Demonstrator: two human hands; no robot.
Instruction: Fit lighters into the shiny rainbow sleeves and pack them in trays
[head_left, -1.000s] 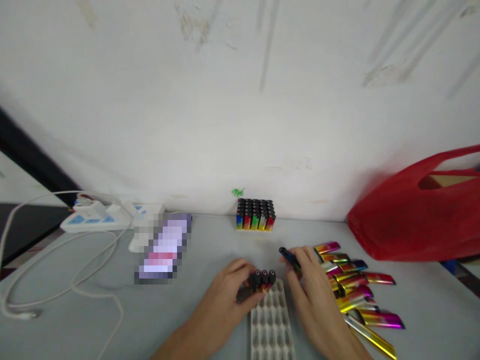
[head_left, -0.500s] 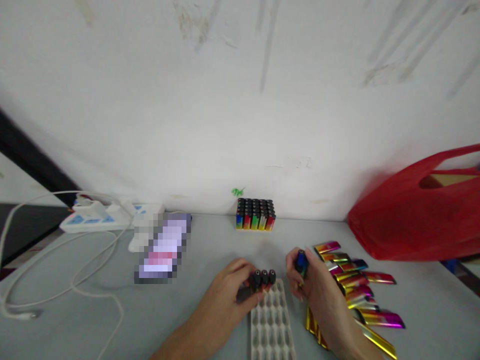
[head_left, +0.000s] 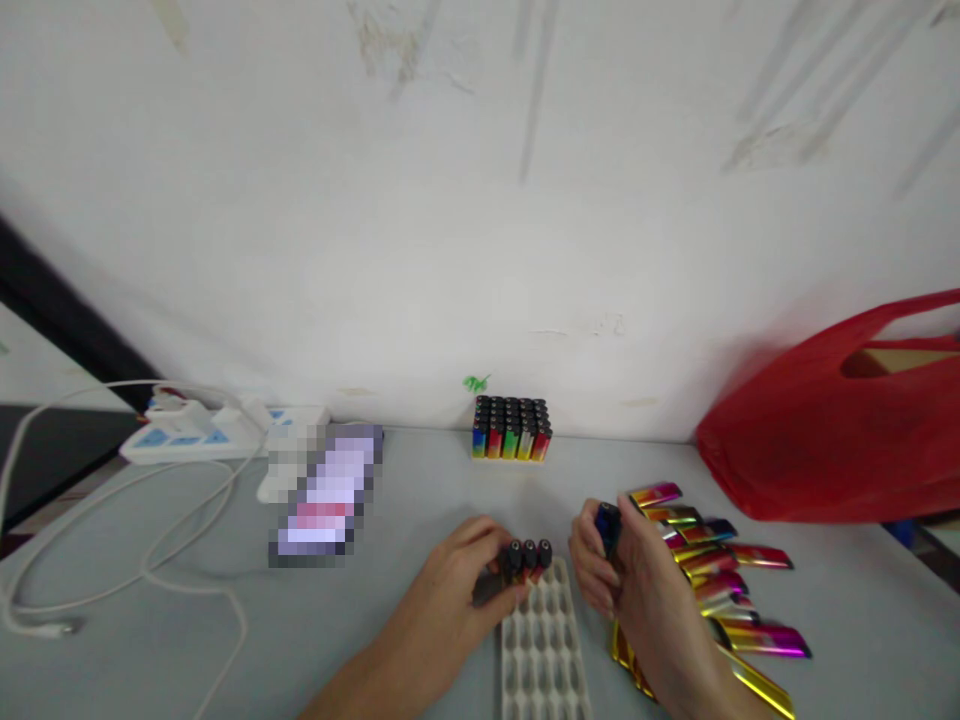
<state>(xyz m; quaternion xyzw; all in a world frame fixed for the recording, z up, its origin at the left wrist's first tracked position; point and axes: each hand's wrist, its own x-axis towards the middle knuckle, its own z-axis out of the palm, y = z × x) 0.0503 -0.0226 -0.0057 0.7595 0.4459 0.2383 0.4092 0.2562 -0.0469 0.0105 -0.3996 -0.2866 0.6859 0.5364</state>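
Three black-topped lighters (head_left: 530,556) stand upright side by side at the far end of a white slotted tray (head_left: 544,640). My left hand (head_left: 461,590) is closed at their left side, thumb and fingers around the leftmost one. To the right of the tray, my right hand (head_left: 630,580) grips a blue lighter (head_left: 608,527), its top showing above the curled fingers and its lower part hidden. Beside and partly beneath that hand lies a loose pile of shiny multicoloured lighters (head_left: 709,565).
Against the wall stands a block of black-topped lighters (head_left: 511,430) in rows. A red plastic bag (head_left: 832,440) is at the right. On the left are a blurred-out phone (head_left: 330,495), a white power strip (head_left: 187,435) and a looping white cable (head_left: 150,570).
My right hand's fingers have curled further around the blue lighter, which has turned and tilted slightly in the grip. My left hand and the tray have stayed where they were.
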